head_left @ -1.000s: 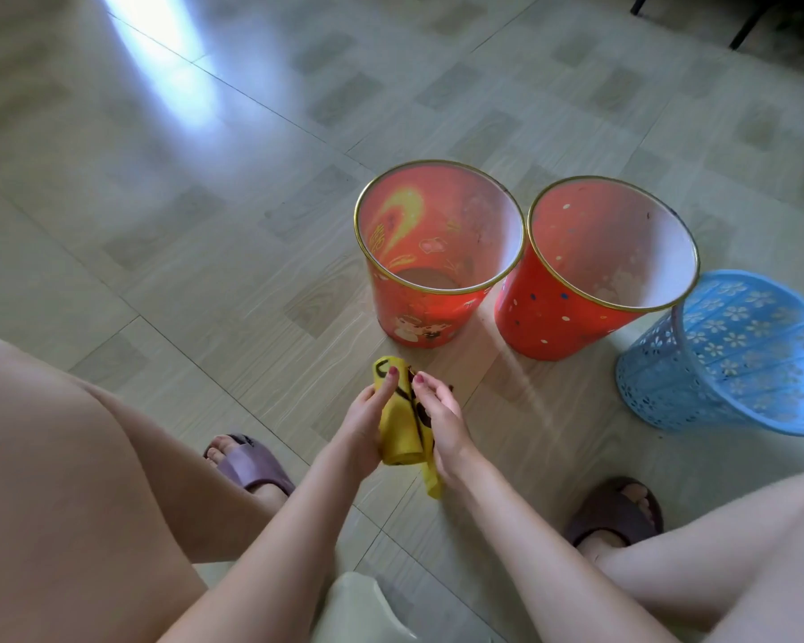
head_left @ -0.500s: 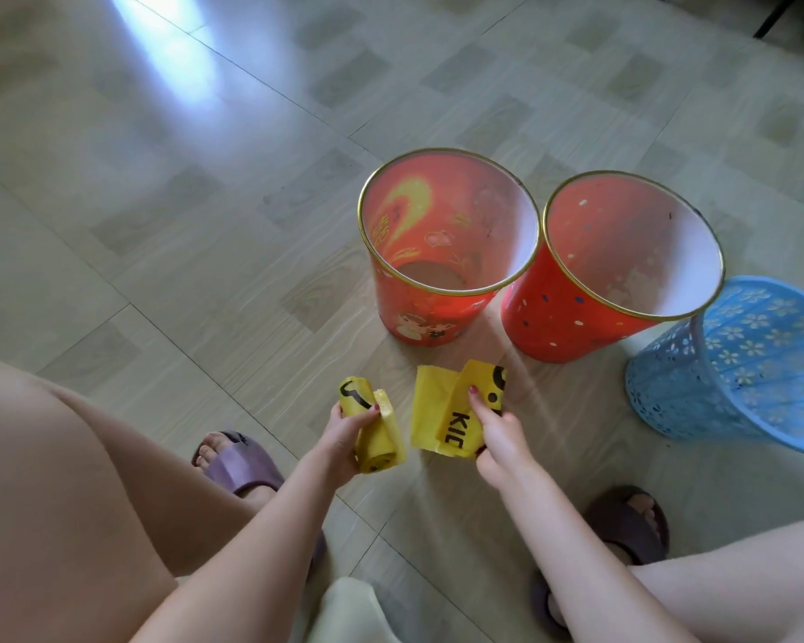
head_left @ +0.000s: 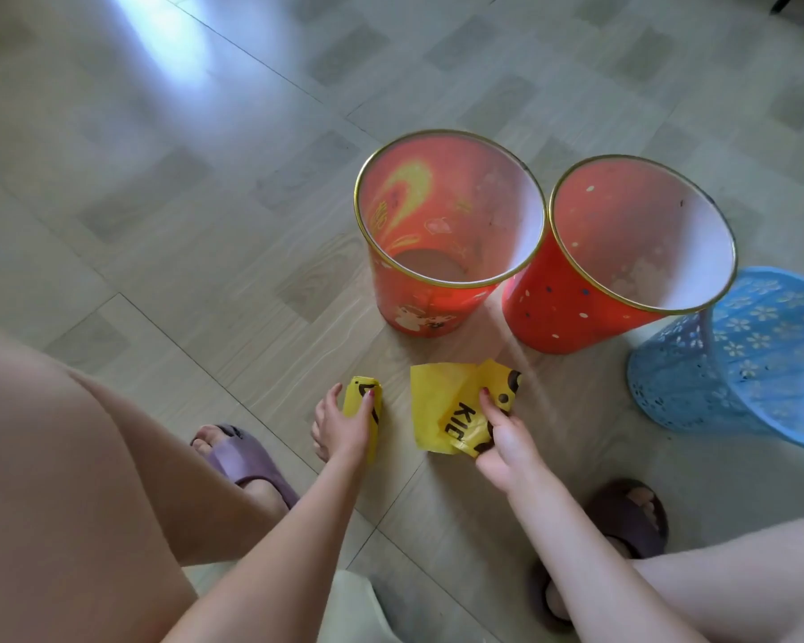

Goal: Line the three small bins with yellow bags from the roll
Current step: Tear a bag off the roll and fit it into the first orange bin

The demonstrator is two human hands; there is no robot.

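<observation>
While the roll of yellow bags is gripped in the left hand, with the thumb and fingers curled round it low over the floor, a separate yellow bag is pinched at its right edge by the right hand. The bag is seen folded flat, with black lettering on its face, and is held apart from the roll, with bare floor visible between them. Three bins are shown upright beyond the hands: an orange-red bin with a gold rim, a red dotted bin just beside it with the rims touching, and a blue perforated bin at the far right, partly overlapped by the red one. No yellow lining is seen in any bin. Purple slippers are worn on both feet.
</observation>
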